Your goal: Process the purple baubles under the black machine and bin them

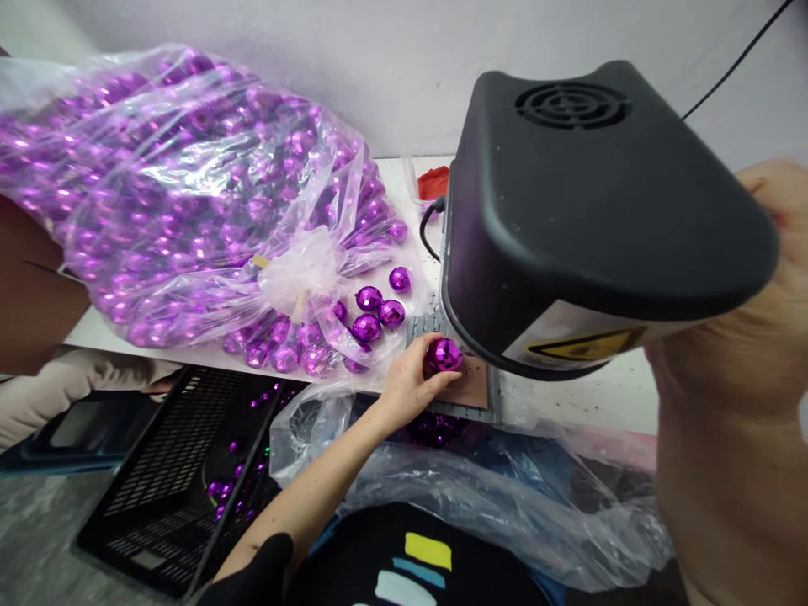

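Right hand (751,278) on the black machine (587,210), left hand (410,383) gripping a purple ball (444,354).
The ball sits on the plate (473,389) under the machine; loose balls (377,309) lie just beyond the left hand (right hand's grip: cannot tell).

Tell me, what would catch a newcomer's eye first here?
The huge clear bag stuffed with shiny purple balls fills the table's left half, with a few loose balls spilled beside it. At right looms a black machine. The left hand holds one purple ball on the plate under it, and the right hand rests against its far side.
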Demonstrator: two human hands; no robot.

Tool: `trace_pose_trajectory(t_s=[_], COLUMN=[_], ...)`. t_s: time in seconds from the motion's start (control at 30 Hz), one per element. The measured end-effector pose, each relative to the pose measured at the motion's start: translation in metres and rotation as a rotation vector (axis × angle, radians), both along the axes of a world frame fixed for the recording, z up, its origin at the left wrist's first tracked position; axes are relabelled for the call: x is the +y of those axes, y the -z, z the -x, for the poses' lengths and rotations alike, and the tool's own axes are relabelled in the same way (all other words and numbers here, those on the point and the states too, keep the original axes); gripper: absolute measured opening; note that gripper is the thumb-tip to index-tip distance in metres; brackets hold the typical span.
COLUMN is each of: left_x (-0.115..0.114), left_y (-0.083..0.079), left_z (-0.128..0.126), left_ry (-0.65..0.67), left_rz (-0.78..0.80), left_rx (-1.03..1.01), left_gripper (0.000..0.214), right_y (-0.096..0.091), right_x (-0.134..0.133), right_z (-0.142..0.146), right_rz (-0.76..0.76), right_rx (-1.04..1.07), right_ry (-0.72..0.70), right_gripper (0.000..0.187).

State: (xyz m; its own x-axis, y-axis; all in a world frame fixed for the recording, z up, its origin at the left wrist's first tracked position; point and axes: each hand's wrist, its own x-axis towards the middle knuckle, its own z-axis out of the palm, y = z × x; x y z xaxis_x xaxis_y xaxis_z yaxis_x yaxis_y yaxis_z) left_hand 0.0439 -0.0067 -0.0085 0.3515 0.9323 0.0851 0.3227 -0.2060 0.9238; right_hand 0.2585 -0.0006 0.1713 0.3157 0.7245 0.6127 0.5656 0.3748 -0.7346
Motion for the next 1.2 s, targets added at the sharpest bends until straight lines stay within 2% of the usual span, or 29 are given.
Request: trace_pose_trajectory(t_s=[0.1,0.27,0.5,0.73,0.87,1.03,1.13,1.2], left_x=[0.000,-0.008,-0.013,-0.013,-0.013,-0.012,-0.011,-0.012], left_y=[0.005,0.013,0.010,0.015,0.014,0.011,0.010,0.012], left_z=[-0.004,-0.010,-0.015,-0.019,-0.019,-0.019,-0.019,-0.019], left_ry=[-0.019,0.029,0.052,0.011,0.010,-0.011,-0.018,-0.018], left_rz=[-0.059,-0.181,-0.147,-0.065,-0.009,0.094,0.087,0.071], left_rx=[0.007,0.038,-0.035,-0.023,-0.091,-0.171,-0.174,-0.187], left_gripper=[0.045,0.041,0.037,0.048,0.043,0.035,0.034,0.034], right_y=[0.000,0.002,0.002,0.006,0.002,0.002,0.011,0.020], right_x=[-0.001,0.001,0.001,0.000,-0.002,-0.009,-0.024,-0.037], right_z=[0.001,-0.001,0.000,0.000,-0.002,0.001,0.005,0.006], right_rz=[0.002,-0.020,-0.003,-0.089,-0.031,-0.046,-0.131,-0.180], right_rx=[0.006,0.029,0.035,0.007,-0.007,-0.060,-0.196,-0.265], right_ry=[0.005,0.002,-0.020,-0.041,-0.025,0.060,0.167,0.230], right_gripper=[0.030,0.032,0.030,0.040,0.037,0.036,0.036,0.028])
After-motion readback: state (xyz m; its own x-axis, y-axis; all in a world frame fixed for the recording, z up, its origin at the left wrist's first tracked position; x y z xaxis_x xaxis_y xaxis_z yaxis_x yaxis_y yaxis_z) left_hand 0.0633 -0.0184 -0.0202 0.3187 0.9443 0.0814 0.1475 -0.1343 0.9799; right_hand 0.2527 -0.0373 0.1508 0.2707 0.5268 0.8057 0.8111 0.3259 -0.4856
